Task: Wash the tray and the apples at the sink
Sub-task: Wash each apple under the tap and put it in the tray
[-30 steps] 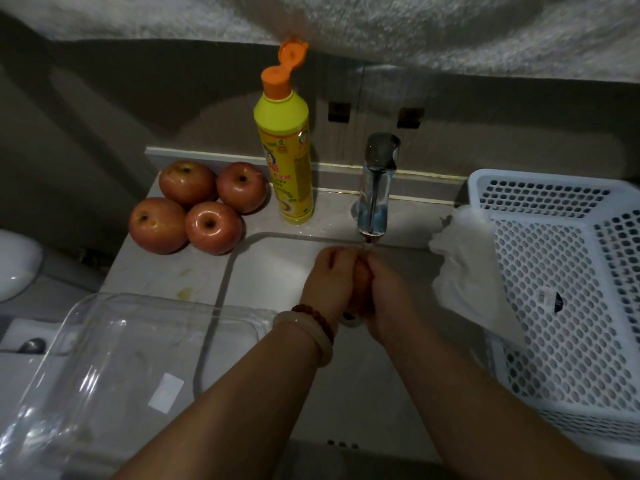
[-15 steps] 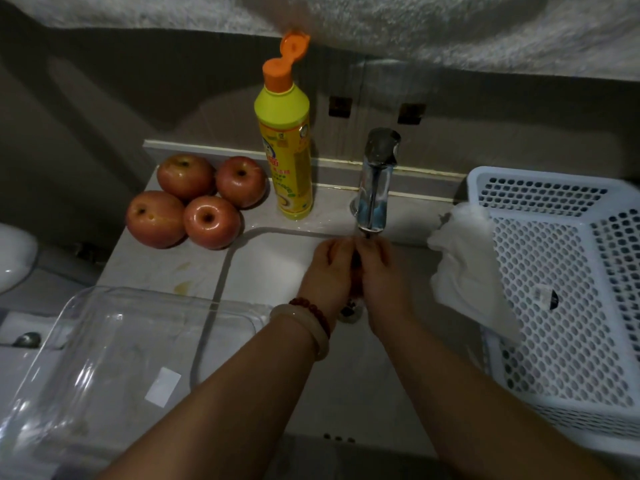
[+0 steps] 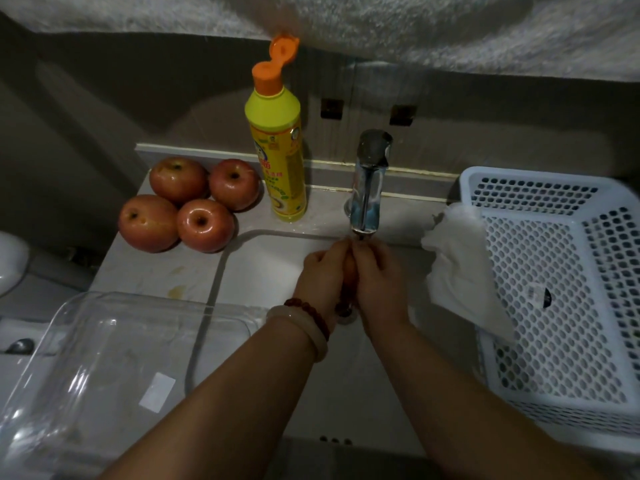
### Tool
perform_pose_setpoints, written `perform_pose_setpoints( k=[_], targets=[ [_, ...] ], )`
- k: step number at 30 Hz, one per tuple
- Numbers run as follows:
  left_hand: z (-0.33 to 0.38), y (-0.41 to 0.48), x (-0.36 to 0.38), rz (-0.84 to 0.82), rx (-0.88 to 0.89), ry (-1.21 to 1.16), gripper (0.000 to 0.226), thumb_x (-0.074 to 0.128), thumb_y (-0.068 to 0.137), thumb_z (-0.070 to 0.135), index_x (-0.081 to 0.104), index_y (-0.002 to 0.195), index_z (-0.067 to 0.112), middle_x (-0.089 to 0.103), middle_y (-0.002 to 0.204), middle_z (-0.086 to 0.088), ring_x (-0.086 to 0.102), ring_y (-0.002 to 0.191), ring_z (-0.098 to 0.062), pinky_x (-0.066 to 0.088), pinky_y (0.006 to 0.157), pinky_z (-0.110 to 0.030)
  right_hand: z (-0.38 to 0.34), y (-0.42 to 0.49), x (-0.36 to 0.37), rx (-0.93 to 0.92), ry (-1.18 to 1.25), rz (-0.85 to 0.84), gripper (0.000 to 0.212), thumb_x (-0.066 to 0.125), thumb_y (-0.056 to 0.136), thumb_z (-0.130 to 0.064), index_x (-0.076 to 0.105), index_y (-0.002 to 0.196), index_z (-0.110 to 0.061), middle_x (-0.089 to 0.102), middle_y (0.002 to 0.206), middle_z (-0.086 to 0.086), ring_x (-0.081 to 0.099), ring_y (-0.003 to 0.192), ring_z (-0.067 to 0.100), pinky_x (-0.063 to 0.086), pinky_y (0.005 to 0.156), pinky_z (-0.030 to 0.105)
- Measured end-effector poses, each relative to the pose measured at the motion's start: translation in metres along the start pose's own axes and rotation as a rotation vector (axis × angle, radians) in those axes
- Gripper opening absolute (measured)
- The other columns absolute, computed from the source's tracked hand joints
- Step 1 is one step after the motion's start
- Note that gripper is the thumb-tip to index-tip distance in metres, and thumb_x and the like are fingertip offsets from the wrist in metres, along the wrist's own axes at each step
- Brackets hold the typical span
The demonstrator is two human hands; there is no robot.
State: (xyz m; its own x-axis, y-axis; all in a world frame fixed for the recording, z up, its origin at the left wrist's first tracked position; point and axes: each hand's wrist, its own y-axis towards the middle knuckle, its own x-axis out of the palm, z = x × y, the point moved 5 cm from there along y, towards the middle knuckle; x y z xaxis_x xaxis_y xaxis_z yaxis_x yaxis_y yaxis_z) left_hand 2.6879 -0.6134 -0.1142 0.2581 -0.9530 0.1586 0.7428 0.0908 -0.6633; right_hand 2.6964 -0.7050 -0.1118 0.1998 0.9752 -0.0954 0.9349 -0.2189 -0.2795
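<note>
Dim light falls on a pale stone counter [image 3: 149, 271] around a white sink basin [image 3: 263, 271]. At the near left, a clear rectangular plastic tray [image 3: 86, 368] overhangs the basin's edge. Behind it, four red apples [image 3: 188, 202] cluster on the counter, beside a tall yellow detergent bottle [image 3: 277, 150] with its orange cap flipped open. Under the chrome tap [image 3: 369, 181], the left hand [image 3: 322, 271] and right hand [image 3: 379, 275] are cupped together around a fifth red apple [image 3: 349, 275], mostly hidden between them. Right of them, a white cloth [image 3: 460, 265] drapes over a white perforated plastic basket [image 3: 568, 289].
</note>
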Motion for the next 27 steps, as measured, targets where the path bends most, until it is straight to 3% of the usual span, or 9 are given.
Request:
perform_pose_setpoints(
  k=[2, 3, 7, 11, 13, 16, 20, 23, 27],
  targets=[
    [-0.001, -0.002, 0.001, -0.040, -0.027, -0.070, 0.053, 0.061, 0.083, 0.055, 0.059, 0.120, 0.018, 0.071, 0.105, -0.011, 0.068, 0.091, -0.025, 0.055, 0.054, -0.030, -0.011, -0.006, 0.001, -0.243, -0.058, -0.004, 0.022, 0.049, 0.098, -0.028, 0.067, 0.107, -0.018, 0.068, 0.102, 0.002, 0.064, 0.094, 0.012, 0.051, 0.079, 0.023],
    [0.000, -0.002, 0.000, -0.047, -0.006, -0.082, 0.054, 0.063, 0.082, 0.054, 0.059, 0.121, 0.017, 0.071, 0.105, -0.010, 0.068, 0.092, -0.024, 0.055, 0.055, -0.029, -0.011, -0.006, 0.000, -0.239, -0.047, 0.003, 0.021, 0.048, 0.099, -0.028, 0.066, 0.105, -0.019, 0.068, 0.099, 0.001, 0.064, 0.093, 0.013, 0.050, 0.078, 0.024],
    [0.001, -0.006, -0.004, 0.035, 0.067, -0.035, 0.047, 0.068, 0.081, 0.045, 0.057, 0.118, 0.019, 0.068, 0.107, -0.005, 0.067, 0.091, -0.019, 0.057, 0.067, -0.033, 0.004, -0.004, 0.003, 0.446, 0.220, -0.015, 0.029, 0.054, 0.093, -0.042, 0.067, 0.104, -0.018, 0.070, 0.097, 0.005, 0.065, 0.089, 0.022, 0.053, 0.072, 0.034],
    [0.005, -0.010, -0.003, -0.022, 0.069, -0.030, 0.044, 0.070, 0.082, 0.039, 0.054, 0.118, 0.019, 0.068, 0.103, -0.003, 0.068, 0.088, -0.016, 0.056, 0.065, -0.029, 0.002, -0.003, 0.005, 0.464, 0.185, -0.010, 0.033, 0.052, 0.092, -0.046, 0.067, 0.108, -0.021, 0.069, 0.104, 0.007, 0.065, 0.090, 0.023, 0.052, 0.066, 0.032],
    [0.008, -0.011, -0.004, -0.085, 0.101, 0.022, 0.050, 0.074, 0.078, 0.038, 0.055, 0.121, 0.019, 0.070, 0.107, -0.004, 0.070, 0.088, -0.016, 0.058, 0.068, -0.029, -0.008, -0.009, -0.002, 0.373, 0.092, 0.012, 0.032, 0.046, 0.098, -0.044, 0.065, 0.109, -0.021, 0.066, 0.101, 0.001, 0.062, 0.088, 0.017, 0.045, 0.059, 0.026],
    [0.014, -0.012, -0.013, -0.064, 0.219, 0.143, 0.058, 0.081, 0.071, 0.037, 0.052, 0.119, 0.026, 0.064, 0.113, 0.001, 0.065, 0.099, -0.016, 0.057, 0.084, -0.035, -0.029, -0.022, -0.017, 0.042, -0.119, 0.021, 0.031, 0.042, 0.102, -0.037, 0.062, 0.123, -0.024, 0.063, 0.115, -0.005, 0.059, 0.105, 0.008, 0.043, 0.072, 0.015],
    [0.025, -0.022, -0.021, -0.049, 0.330, 0.204, 0.055, 0.080, 0.074, 0.026, 0.047, 0.118, 0.033, 0.053, 0.106, 0.013, 0.055, 0.095, -0.006, 0.053, 0.073, -0.021, -0.081, -0.043, -0.028, -0.435, -0.311, 0.096, 0.035, 0.043, 0.102, -0.030, 0.049, 0.135, -0.025, 0.050, 0.126, -0.022, 0.040, 0.116, -0.019, 0.028, 0.092, -0.004],
    [0.028, -0.029, -0.027, -0.044, 0.348, 0.223, 0.054, 0.080, 0.075, 0.021, 0.047, 0.115, 0.035, 0.051, 0.104, 0.014, 0.055, 0.093, -0.007, 0.052, 0.064, -0.016, -0.119, -0.031, -0.025, -0.633, -0.527, 0.102, 0.048, 0.044, 0.098, -0.026, 0.041, 0.145, -0.015, 0.042, 0.148, 0.001, 0.031, 0.137, 0.004, 0.013, 0.102, -0.004],
    [0.035, -0.042, -0.033, -0.013, 0.376, 0.251, 0.056, 0.081, 0.073, 0.023, 0.049, 0.118, 0.032, 0.051, 0.104, 0.011, 0.055, 0.089, -0.007, 0.048, 0.052, -0.008, -0.132, -0.006, -0.009, -0.768, -0.698, -0.011, 0.055, 0.046, 0.095, -0.022, 0.036, 0.147, -0.008, 0.034, 0.154, 0.009, 0.024, 0.145, 0.020, 0.002, 0.106, -0.001]
  ],
)
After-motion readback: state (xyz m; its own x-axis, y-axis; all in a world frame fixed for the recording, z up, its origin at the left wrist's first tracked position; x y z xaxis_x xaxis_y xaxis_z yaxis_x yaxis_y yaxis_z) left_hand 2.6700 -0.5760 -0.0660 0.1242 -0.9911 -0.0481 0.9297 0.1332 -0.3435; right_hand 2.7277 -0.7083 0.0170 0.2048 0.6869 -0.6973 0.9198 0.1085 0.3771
